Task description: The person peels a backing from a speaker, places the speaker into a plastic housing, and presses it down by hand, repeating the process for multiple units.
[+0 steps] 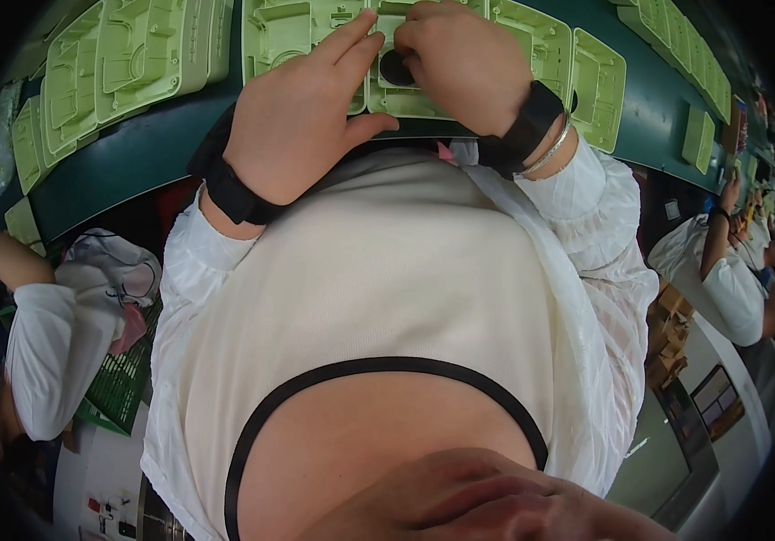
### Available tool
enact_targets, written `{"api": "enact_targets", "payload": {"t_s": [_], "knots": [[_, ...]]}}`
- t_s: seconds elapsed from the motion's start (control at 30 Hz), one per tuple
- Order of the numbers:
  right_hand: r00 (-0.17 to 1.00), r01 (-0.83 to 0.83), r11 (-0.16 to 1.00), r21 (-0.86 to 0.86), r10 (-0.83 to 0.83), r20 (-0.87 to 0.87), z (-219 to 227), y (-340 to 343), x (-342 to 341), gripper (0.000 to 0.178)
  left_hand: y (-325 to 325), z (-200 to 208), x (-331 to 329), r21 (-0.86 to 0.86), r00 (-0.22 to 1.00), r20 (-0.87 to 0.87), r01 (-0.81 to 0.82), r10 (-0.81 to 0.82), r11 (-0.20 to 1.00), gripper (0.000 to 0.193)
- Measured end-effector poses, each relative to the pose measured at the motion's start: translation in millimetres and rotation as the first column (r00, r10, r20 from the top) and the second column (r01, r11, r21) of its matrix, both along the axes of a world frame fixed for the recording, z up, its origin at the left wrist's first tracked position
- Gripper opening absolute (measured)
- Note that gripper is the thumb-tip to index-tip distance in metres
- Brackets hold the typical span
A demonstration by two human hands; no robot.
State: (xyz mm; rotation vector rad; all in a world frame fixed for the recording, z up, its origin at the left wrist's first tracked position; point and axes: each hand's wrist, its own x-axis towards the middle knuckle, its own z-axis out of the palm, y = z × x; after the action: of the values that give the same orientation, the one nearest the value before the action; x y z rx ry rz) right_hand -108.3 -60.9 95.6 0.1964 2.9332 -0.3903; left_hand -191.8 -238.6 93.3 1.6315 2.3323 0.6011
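Green plastic housings (261,27) with moulded ribs and recesses lie in a row at the table's near edge. My left hand (302,117) rests over the left and middle ones, fingers stretched out and thumb spread, holding nothing visible. Over the middle housing, my right hand (469,72) is closed, its fingers curled down at a round black disc (396,68). Thumb and fingertips meet the disc's right edge; the hand covers part of it. Whether the disc is seated in the housing I cannot tell. Both wrists wear black bands.
Stacked green housings (139,63) stand at the left, and another row (676,36) runs along the far right. A single green piece (699,140) lies near the right edge of the dark green table (130,185). People sit at both sides; a green crate (126,379) is lower left.
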Motion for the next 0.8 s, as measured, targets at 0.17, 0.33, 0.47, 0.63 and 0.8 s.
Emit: {"api": "enact_targets", "payload": {"t_s": [0.17, 0.33, 0.47, 0.63, 0.8], "knots": [[0.998, -0.068, 0.993, 0.101, 0.066, 0.018, -4, -1, 2, 0.013, 1, 1, 1, -0.006, 1.0, -0.017, 0.003, -0.003, 1.0, 0.066], [0.992, -0.124, 0.97, 0.208, 0.117, 0.045, 6, -8, 3, 0.018, -1, -4, -2, 0.026, 0.999, -0.041, 0.015, -0.014, 1.0, 0.066], [0.99, -0.111, 0.982, 0.155, 0.123, -0.064, 12, -1, 18, 0.033, -2, -3, -2, -0.006, 1.0, -0.021, -0.004, 0.004, 1.0, 0.066], [0.932, -0.067, 0.987, 0.148, 0.115, -0.344, -14, 1, 44, 0.044, -3, -2, -3, -0.036, 1.0, -0.031, -0.001, 0.0, 0.999, 0.065], [0.954, -0.17, 0.977, 0.128, 0.196, -0.228, -26, -5, 49, 0.06, -5, -9, -3, -0.001, 0.999, -0.049, -0.006, 0.006, 1.0, 0.064]]}}
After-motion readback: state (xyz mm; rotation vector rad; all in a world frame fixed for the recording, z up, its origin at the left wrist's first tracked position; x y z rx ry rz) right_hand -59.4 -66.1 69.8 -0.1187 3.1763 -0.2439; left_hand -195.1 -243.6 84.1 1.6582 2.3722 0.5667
